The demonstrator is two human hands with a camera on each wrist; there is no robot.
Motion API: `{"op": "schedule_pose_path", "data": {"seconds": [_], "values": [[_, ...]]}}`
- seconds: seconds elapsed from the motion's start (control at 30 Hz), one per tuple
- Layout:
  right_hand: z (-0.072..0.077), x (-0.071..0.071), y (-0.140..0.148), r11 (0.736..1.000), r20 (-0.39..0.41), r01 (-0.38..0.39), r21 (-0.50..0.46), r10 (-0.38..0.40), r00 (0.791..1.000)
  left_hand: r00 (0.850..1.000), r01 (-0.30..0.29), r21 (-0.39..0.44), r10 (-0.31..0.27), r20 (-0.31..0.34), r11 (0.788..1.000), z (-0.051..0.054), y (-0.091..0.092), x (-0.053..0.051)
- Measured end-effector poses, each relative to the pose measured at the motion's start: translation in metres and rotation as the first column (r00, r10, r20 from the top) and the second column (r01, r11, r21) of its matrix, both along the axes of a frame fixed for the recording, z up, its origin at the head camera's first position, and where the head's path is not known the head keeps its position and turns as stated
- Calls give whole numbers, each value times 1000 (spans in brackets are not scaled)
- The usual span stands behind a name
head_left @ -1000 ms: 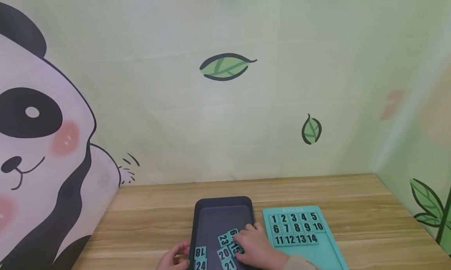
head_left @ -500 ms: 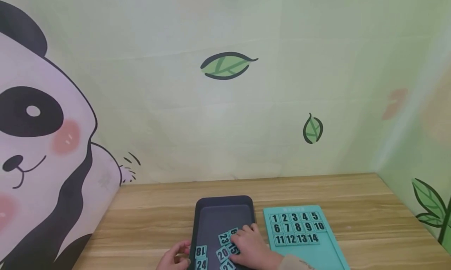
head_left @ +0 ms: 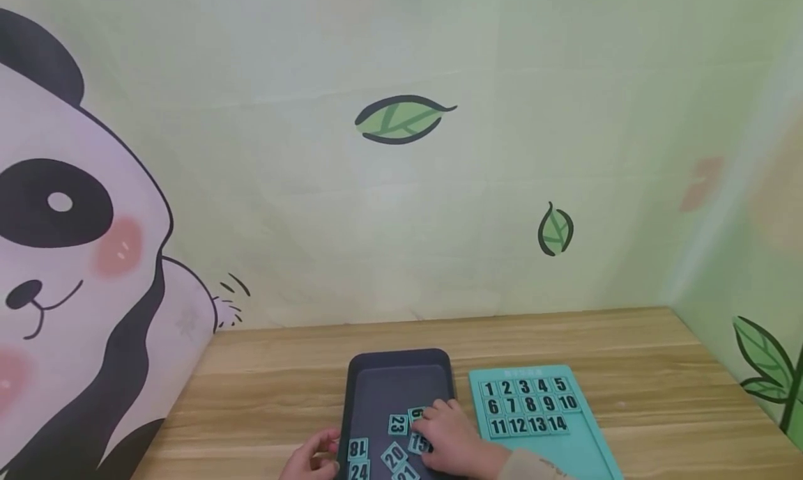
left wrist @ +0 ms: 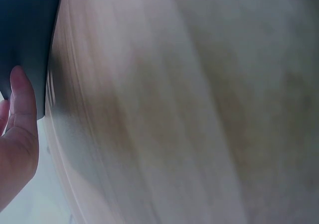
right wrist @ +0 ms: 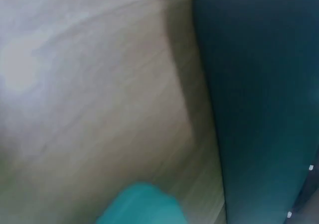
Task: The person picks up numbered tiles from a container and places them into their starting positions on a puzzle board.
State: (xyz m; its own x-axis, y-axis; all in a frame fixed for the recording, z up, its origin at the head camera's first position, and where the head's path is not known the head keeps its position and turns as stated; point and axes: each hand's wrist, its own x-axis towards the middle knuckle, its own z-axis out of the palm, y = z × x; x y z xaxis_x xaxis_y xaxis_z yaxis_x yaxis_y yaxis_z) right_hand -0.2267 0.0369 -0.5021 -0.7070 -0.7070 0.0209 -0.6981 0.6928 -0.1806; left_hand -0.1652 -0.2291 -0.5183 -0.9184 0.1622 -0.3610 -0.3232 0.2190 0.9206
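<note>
In the head view a dark tray (head_left: 389, 389) holds several numbered teal tiles, among them 18 (head_left: 358, 448), 24 (head_left: 359, 471), 23 (head_left: 398, 424) and 20 (head_left: 394, 456). My left hand (head_left: 311, 456) grips the tray's left rim with bent fingers; the left wrist view shows part of this hand (left wrist: 20, 134) against the tray's side (left wrist: 30, 40). Over the tray's right part, my right hand (head_left: 458, 442) has finger and thumb at opposite edges of the 15 tile (head_left: 418, 444), and partly covers another tile above it. The right wrist view does not show this hand.
Right of the tray lies a teal board (head_left: 583, 445) with tiles 1 to 14 in three rows. Its corner (right wrist: 144, 206) and the tray's side (right wrist: 259, 109) show in the right wrist view. Behind the wooden table (head_left: 270, 375) hangs a printed backdrop.
The 15 tile has turned and shifted slightly under my right fingers. Tiles 23 and 20 have turned too, and gaps between them have widened. My left hand has stayed at the rim.
</note>
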Motion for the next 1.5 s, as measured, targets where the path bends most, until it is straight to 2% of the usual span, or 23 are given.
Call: {"op": "schedule_pose_path", "data": {"seconds": [0.13,0.23,0.33,0.53,0.67,0.77,0.93,1.0,1.1,1.33,1.5], "values": [[9,0,8,994,-14,-53,-93,52,999,1000,9,1,-9,-18,1000,-1,0,1],[19,-1,18,981,17,-72,-180,76,997,1000,12,-3,-12,-16,1000,-1,-1,1],[28,-3,33,970,86,-56,-236,79,993,1000,15,-6,-15,-19,1000,-2,-2,0],[39,-2,69,949,111,-21,-315,59,992,999,20,1,-20,-27,1000,-3,-3,0],[41,-2,94,945,130,64,-322,-23,991,1000,20,11,-19,-21,1000,-4,-4,0],[40,-2,114,938,93,120,-325,-95,991,1000,17,11,-17,-25,1000,-5,-4,0],[33,-3,149,910,-8,152,-386,-168,986,999,11,-3,-11,-32,1000,-5,-3,0],[30,-4,163,898,-22,165,-408,-190,982,1000,10,-7,-10,-29,1000,-5,-3,-1],[27,-4,181,885,-2,207,-417,-229,973,1000,8,-9,-8,-23,1000,-4,-3,-1],[22,-3,207,891,-28,317,-326,-344,938,1000,19,-4,-19,-16,1000,-5,-3,-3],[14,-1,220,889,13,367,-274,-378,926,1000,20,3,-20,-15,1000,-4,-2,-4]]}}
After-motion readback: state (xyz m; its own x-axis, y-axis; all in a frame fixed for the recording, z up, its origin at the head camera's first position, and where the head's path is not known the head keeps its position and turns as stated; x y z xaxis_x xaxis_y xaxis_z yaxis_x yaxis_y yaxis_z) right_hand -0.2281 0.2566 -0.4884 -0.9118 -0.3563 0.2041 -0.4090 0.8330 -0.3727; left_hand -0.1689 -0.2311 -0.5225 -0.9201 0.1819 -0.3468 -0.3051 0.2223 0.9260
